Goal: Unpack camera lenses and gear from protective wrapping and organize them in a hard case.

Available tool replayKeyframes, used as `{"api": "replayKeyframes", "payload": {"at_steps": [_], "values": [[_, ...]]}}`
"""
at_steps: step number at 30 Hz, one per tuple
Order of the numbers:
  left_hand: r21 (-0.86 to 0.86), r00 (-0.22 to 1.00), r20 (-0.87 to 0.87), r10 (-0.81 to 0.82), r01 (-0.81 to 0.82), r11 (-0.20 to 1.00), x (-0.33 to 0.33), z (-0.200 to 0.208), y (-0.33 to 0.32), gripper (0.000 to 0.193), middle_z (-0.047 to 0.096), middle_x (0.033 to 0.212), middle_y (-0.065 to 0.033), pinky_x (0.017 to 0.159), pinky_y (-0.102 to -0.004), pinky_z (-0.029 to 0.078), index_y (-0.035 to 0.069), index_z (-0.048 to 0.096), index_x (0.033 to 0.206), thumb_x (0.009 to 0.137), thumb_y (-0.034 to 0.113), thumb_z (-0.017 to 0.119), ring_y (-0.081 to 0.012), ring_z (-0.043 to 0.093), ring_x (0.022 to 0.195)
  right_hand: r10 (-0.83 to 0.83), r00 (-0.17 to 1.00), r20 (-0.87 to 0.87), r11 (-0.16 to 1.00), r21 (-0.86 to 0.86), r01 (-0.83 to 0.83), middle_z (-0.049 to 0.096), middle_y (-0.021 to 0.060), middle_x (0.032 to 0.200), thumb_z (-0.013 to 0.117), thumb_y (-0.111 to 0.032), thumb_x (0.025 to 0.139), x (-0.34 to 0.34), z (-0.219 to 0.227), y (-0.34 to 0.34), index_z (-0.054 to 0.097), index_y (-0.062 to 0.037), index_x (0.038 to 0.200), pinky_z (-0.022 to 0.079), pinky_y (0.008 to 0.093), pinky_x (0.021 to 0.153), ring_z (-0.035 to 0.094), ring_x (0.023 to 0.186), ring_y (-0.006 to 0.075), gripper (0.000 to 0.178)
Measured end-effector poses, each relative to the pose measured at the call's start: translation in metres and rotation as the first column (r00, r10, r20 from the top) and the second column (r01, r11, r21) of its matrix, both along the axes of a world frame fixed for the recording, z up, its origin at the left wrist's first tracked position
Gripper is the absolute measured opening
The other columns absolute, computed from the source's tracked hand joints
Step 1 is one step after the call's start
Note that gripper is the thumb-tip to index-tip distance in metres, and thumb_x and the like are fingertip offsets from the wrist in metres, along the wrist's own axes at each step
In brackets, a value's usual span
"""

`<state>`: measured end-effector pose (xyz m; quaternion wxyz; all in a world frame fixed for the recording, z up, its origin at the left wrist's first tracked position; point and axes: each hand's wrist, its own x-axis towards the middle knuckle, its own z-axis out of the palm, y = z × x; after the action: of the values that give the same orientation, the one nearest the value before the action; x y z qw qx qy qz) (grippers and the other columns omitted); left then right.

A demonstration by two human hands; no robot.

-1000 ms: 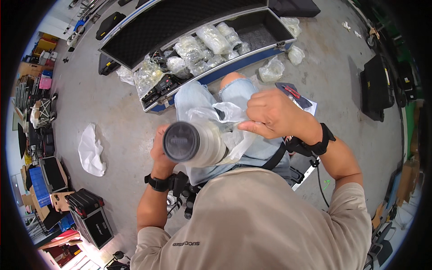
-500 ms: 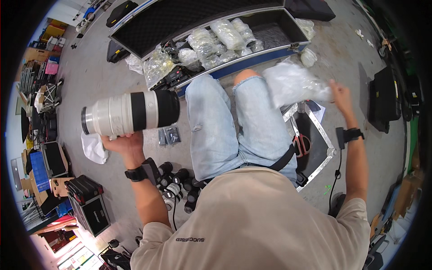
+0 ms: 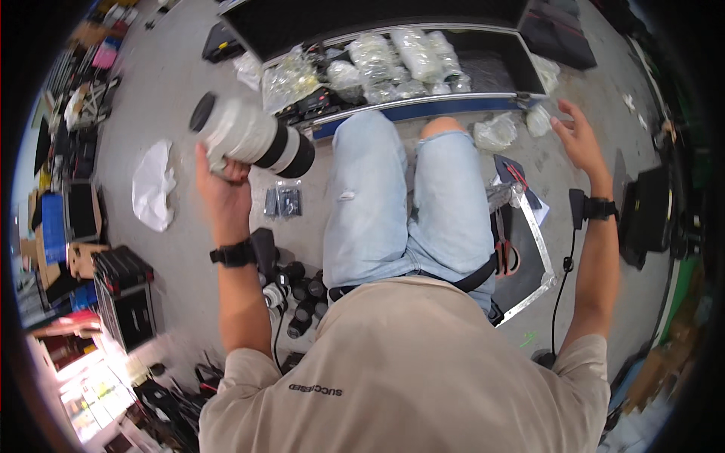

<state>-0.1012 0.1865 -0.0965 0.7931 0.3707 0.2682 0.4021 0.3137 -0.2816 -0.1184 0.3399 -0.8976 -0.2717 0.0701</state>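
A large white camera lens (image 3: 245, 136) with black bands is tilted in my left hand (image 3: 225, 192), whose fingers grip it from below. Its black end points down toward my knee. Out to the right, my right hand (image 3: 581, 140) is held in the air with fingers apart and nothing in it. The nearest things to it are a crumpled clear wrap (image 3: 495, 132) and a smaller wad of wrap (image 3: 538, 121) on the floor. Beside my right thigh, scissors with red-orange handles (image 3: 506, 253) rest on a dark silver-edged case (image 3: 529, 283).
Ahead stands an open blue flight case (image 3: 423, 109) with several bubble-wrapped bundles (image 3: 374, 60). Several lenses (image 3: 302, 298) stand on the floor by my left hip. Small dark packets (image 3: 283, 201) and a white sheet (image 3: 153, 185) lie left. Black cases (image 3: 648, 215) stand right.
My right hand has let go of the clear plastic wrap and opened. My left hand has lifted the lens forward and tilted its black end downward. The view has shifted slightly.
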Motion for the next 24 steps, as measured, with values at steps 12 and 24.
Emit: {"api": "replayKeyframes", "payload": {"at_steps": [12, 24], "values": [[-0.016, 0.714, -0.7, -0.024, 0.018, 1.0, -0.069, -0.208, 0.028, 0.048, 0.053, 0.066, 0.0017, 0.051, -0.0256, 0.042, 0.003, 0.059, 0.093, 0.091, 0.05, 0.071, -0.009, 0.052, 0.056, 0.218, 0.969, -0.117, 0.921, -0.303, -0.244, 0.066, 0.0132, 0.117, 0.063, -0.022, 0.099, -0.025, -0.022, -0.035, 0.062, 0.002, 0.122, 0.052, 0.0304, 0.085, 0.065, 0.098, 0.0172, 0.033], [-0.235, 0.629, -0.699, 0.34, -0.652, 0.721, -0.182, -0.421, -0.017, 0.036, 0.068, 0.105, -0.0043, 0.084, -0.036, 0.045, 0.006, 0.064, 0.117, 0.101, 0.036, 0.053, -0.0191, 0.061, 0.093, 0.103, 0.992, -0.074, 0.883, -0.452, -0.125, 0.07, 0.0102, 0.097, 0.061, -0.024, 0.1, -0.002, 0.015, -0.025, 0.064, 0.0033, 0.118, 0.049, 0.0284, 0.076, 0.064, 0.083, 0.0141, 0.033]]}}
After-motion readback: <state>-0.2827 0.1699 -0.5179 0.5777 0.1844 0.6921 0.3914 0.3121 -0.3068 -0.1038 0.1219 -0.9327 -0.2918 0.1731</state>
